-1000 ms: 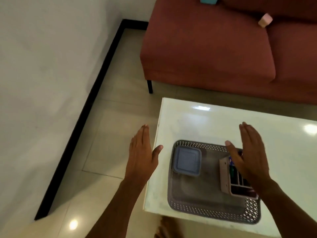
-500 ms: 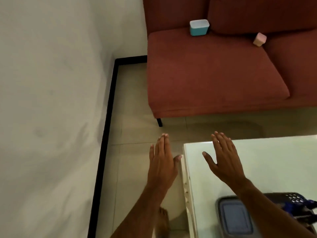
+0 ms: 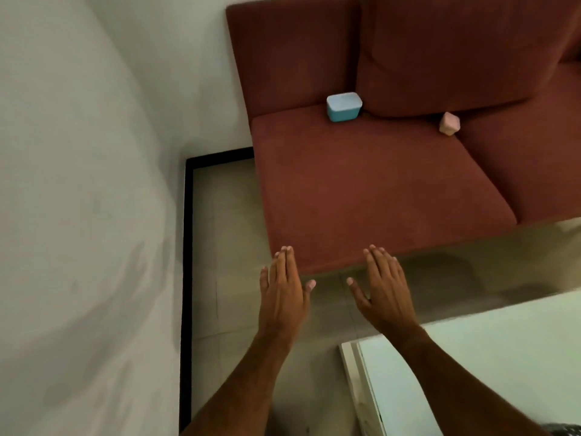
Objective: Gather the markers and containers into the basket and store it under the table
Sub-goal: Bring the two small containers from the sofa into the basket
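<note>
Left hand and right hand both flat, fingers extended, empty, over the floor just before the red sofa; blue container and pink container on its seat, well beyond the fingertips.

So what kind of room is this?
Probably a living room at home. There's a red sofa with a little blue container sitting on its seat, a low white table in front of it, and a tiled floor against a plain wall.
</note>
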The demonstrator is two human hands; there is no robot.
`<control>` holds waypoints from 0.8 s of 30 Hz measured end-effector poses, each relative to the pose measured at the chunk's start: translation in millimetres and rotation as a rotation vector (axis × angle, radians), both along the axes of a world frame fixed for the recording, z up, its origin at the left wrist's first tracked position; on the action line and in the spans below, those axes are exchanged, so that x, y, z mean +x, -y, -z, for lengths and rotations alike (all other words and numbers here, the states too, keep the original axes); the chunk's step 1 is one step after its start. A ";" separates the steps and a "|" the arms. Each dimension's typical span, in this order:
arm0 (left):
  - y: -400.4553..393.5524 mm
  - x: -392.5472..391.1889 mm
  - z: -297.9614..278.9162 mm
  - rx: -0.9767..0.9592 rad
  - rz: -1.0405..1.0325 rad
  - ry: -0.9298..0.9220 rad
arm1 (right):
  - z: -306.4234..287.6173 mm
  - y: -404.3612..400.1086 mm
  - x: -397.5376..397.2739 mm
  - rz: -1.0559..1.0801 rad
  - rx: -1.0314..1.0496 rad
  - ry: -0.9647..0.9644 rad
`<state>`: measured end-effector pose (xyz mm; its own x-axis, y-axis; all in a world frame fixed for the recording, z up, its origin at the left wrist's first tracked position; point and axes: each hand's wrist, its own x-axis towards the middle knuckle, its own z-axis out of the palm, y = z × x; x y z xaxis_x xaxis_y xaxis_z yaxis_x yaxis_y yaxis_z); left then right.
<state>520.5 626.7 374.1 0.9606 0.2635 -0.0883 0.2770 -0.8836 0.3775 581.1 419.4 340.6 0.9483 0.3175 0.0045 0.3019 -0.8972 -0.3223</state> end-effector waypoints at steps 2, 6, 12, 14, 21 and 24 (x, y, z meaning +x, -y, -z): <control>-12.1 22.7 -13.0 -0.001 0.021 -0.034 | -12.6 -14.3 18.6 0.023 -0.010 -0.025; -41.1 76.2 -37.5 -0.021 0.042 -0.051 | -45.9 -47.1 66.9 0.080 -0.031 -0.053; -83.0 167.0 -62.5 -0.024 0.051 -0.013 | -81.9 -93.8 154.4 0.126 -0.013 -0.042; -92.9 202.8 -67.4 -0.034 0.049 -0.014 | -89.8 -105.6 189.0 0.140 -0.001 -0.040; -89.2 330.9 -67.5 -0.096 0.055 -0.004 | -88.1 -122.1 305.3 0.153 0.052 -0.028; -78.7 396.2 -49.2 -0.139 0.027 -0.025 | -67.6 -120.1 366.6 0.156 0.074 -0.063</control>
<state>916.6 705.3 423.3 0.9642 0.2209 -0.1465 0.2647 -0.8307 0.4897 947.7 539.5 408.2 0.9852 0.1670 -0.0383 0.1377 -0.9048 -0.4029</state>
